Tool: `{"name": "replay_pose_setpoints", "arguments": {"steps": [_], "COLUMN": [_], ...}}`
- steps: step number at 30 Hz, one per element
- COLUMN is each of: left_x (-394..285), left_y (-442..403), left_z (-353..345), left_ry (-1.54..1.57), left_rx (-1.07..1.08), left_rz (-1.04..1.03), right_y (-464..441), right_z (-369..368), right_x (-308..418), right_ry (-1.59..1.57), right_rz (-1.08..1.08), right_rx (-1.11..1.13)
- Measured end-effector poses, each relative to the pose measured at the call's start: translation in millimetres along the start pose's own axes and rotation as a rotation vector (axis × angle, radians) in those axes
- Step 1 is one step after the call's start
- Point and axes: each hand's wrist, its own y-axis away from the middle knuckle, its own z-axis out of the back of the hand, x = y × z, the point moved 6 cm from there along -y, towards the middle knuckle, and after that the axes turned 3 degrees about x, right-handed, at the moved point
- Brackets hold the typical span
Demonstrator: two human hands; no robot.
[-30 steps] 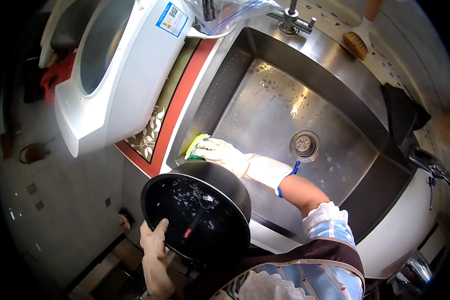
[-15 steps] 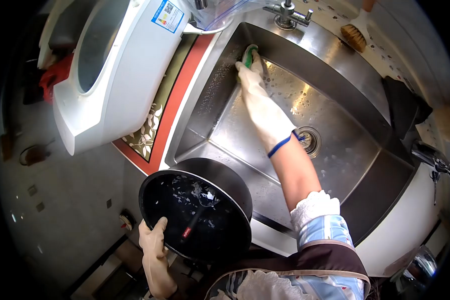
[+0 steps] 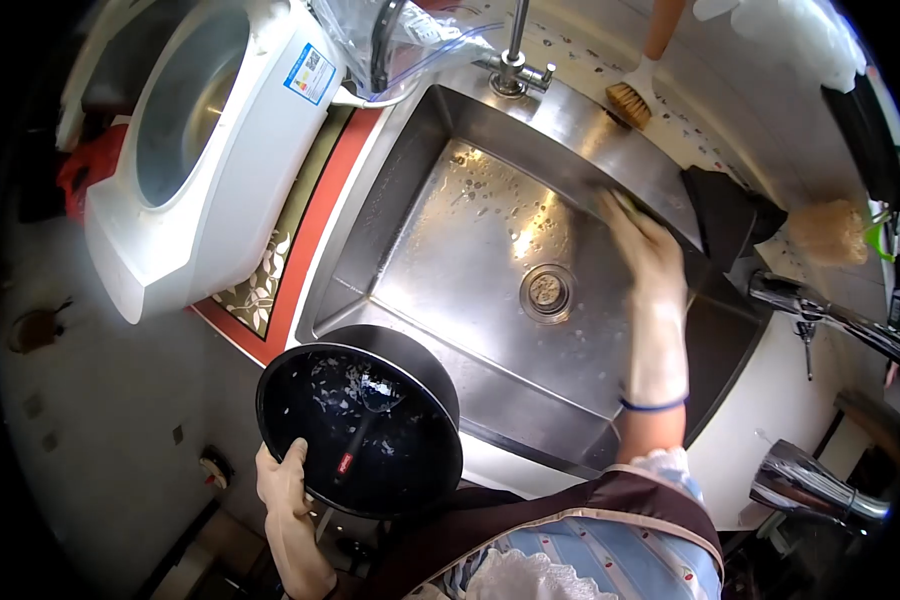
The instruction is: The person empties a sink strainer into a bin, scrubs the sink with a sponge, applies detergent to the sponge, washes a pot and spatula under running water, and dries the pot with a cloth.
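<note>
My left hand [image 3: 285,482], in a cream glove, grips the rim of a black pot [image 3: 360,430] tilted beside the sink's near left corner. Wet specks and a red label show inside the pot. My right hand [image 3: 647,243], also gloved, is against the far right wall of the metal sink [image 3: 450,290]. Its fingers are closed on a sponge [image 3: 625,202], mostly hidden and blurred by motion. Water drops lie on the sink floor around the drain [image 3: 547,292].
A white appliance [image 3: 240,180] stands on the left counter over a red-edged mat [image 3: 315,240]. Behind the sink are a tap fitting [image 3: 510,75], a brush [image 3: 630,103] and a dark cloth [image 3: 715,210]. A chrome faucet [image 3: 820,310] is at the right.
My right hand has swept with the sponge from the left wall, up to the far left corner, then across to the far right wall. My left hand still holds the pot. The view has shifted.
</note>
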Motion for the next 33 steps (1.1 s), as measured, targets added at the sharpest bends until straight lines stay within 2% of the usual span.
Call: {"name": "replay_pose_setpoints", "arguments": {"steps": [3,4,6,7,8,10,11,14,16,19,22,23,25,26,28,30,31,33], "left_x": [-10.6,-5.2,-8.7,-15.6,-20.1,-23.4,-3.2,1.3,9.9,-1.9,-1.8,-0.3,-4.3,-5.4,4.5,13.8,7.4,0.3], "left_y": [10.0,5.8,10.7,16.4,20.1,24.9,8.0,4.6,-2.0,1.7,2.0,1.7,5.8,7.2,-3.2,-14.7,-8.7,5.2], "left_z": [-2.0,-3.5,-4.0,-5.0,-4.0,-2.4,-0.9,-3.0,1.9,-3.3,-2.2,-2.1,-2.1,-3.1,0.0,-1.8,-4.7,-5.8], "left_ry": [0.037,0.115,0.107,0.113,0.109,-0.031,0.065,0.157,0.114,0.075,0.051,0.04,0.036,0.029,0.039,0.171,0.209,0.195], "left_rx": [0.058,0.056,0.027,0.024,0.027,-0.053,-0.031,0.031,0.055,0.075,0.082,0.095,0.094,0.08,0.082,0.124,0.167,0.106], "left_rz": [0.09,0.061,0.087,0.1,0.102,0.128,0.044,0.038,0.022,0.01,0.033,0.035,0.041,0.045,0.003,-0.1,-0.088,-0.041], "right_y": [17.6,26.6,26.3,21.7,22.5,12.1,-7.4,-56.8,-28.6,6.7,71.5,57.8,66.0,61.0,47.7,34.8,1.1,-2.5], "right_z": [138.2,157.5,110.2,63.7,7.2,-79.0,-110.7,-160.6,-133.3,-25.7,71.8,131.5,137.3,123.8,76.6,22.8,30.6,33.5], "right_x": [-68.5,-68.1,-44.4,-18.1,3.2,25.9,14.0,-33.0,-0.9,5.8,50.5,11.8,20.5,25.0,14.3,18.3,-48.7,-59.9], "right_ry": [-0.118,-0.114,0.249,0.42,0.301,0.14,0.12,0.123,0.141,0.074,0.173,-0.242,0.039,0.291,0.152,0.18,0.184,0.24], "right_rz": [0.102,0.196,0.074,0.007,-0.104,-0.118,-0.08,-0.02,-0.165,0.015,-0.037,-0.091,-0.077,0.04,-0.024,0.052,-0.117,0.054], "right_rx": [-0.175,-0.264,-0.314,-0.247,-0.128,0.001,0.074,0.144,0.21,0.0,-0.241,-0.212,-0.387,-0.371,-0.169,-0.078,-0.078,-0.114]}}
